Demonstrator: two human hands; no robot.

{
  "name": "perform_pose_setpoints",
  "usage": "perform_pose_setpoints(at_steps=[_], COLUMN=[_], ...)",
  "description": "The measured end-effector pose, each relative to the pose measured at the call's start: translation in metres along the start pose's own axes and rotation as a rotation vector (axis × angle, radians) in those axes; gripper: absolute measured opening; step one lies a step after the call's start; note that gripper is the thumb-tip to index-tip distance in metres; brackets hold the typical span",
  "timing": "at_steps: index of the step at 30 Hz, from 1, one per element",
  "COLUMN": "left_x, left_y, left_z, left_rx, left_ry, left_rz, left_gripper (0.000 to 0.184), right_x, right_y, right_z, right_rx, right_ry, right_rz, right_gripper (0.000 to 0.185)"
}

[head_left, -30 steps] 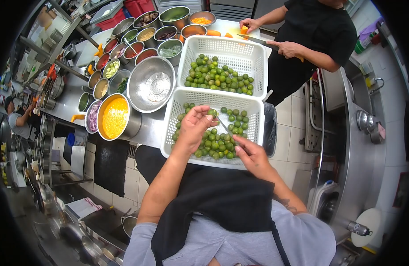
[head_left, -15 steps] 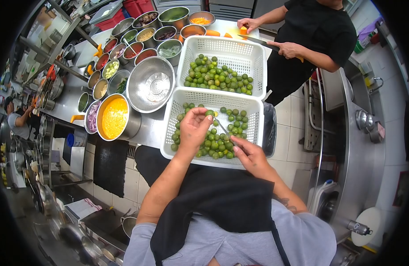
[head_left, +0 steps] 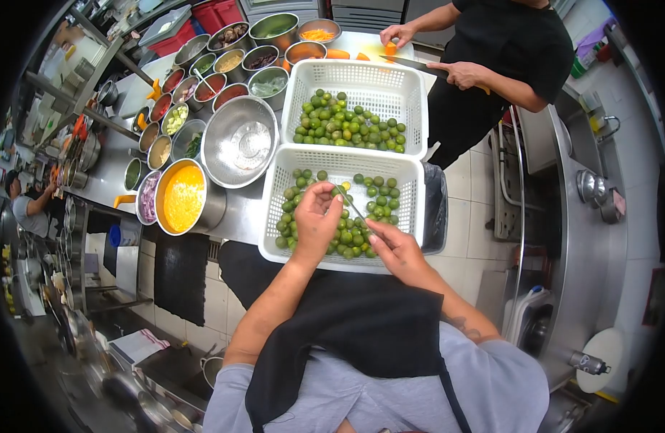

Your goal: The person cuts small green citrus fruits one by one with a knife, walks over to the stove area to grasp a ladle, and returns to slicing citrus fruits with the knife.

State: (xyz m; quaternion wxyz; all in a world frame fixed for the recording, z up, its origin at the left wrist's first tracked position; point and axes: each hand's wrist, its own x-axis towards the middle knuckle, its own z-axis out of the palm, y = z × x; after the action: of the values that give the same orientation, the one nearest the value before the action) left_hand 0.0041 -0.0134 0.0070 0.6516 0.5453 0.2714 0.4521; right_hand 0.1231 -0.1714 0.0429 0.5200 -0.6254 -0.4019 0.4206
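Over the nearer white perforated crate, my left hand is closed, pinching a small green lime that its fingers mostly cover. My right hand grips a thin small knife by the handle, and its blade slants up and left to the lime. Whether the blade cuts into the skin is too small to tell. Below both hands, many loose green limes lie in the crate. A second white crate behind it holds more limes.
Left of the crates stand a steel colander, a pot of yellow-orange food and several steel bowls of chopped ingredients. Across the counter, a person in black holds a large knife beside orange pieces. A steel sink counter runs along the right.
My left fingers have turned, covering more of the lime. My right hand and the small knife have shifted slightly left. The other person's hands remain at the orange piece.
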Motion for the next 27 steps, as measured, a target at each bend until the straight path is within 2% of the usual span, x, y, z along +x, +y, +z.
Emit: perform_pose_setpoints(at_steps=[2,6,7,9,16,23,27], left_x=[-0.002,-0.008,-0.008,-0.004,-0.010,-0.011,-0.007], left_y=[0.000,-0.005,-0.004,0.008,0.011,0.010,0.006], left_z=[-0.001,0.004,0.003,0.001,0.003,0.004,0.005], left_rx=[-0.020,-0.036,-0.060,-0.049,-0.173,-0.156,-0.143], left_ry=[0.004,-0.022,-0.011,0.037,-0.003,-0.027,-0.022], left_rz=[-0.065,-0.031,-0.068,-0.190,-0.321,-0.249,-0.136], left_gripper=[0.025,0.024,0.023,0.020,0.020,0.022,0.023], right_x=[0.000,0.007,0.008,0.005,0.005,0.004,0.001], right_y=[0.000,0.008,0.010,0.007,-0.005,0.006,0.011], right_z=[0.002,0.005,0.006,0.005,0.004,0.004,0.005], right_rx=[0.020,0.010,0.004,-0.039,-0.134,-0.120,0.010], right_ry=[0.002,0.039,0.060,0.050,0.059,0.074,0.067], right_rz=[0.029,-0.040,-0.096,-0.075,-0.094,-0.142,-0.066], right_gripper=[0.034,0.034,0.033,0.033,0.032,0.032,0.033])
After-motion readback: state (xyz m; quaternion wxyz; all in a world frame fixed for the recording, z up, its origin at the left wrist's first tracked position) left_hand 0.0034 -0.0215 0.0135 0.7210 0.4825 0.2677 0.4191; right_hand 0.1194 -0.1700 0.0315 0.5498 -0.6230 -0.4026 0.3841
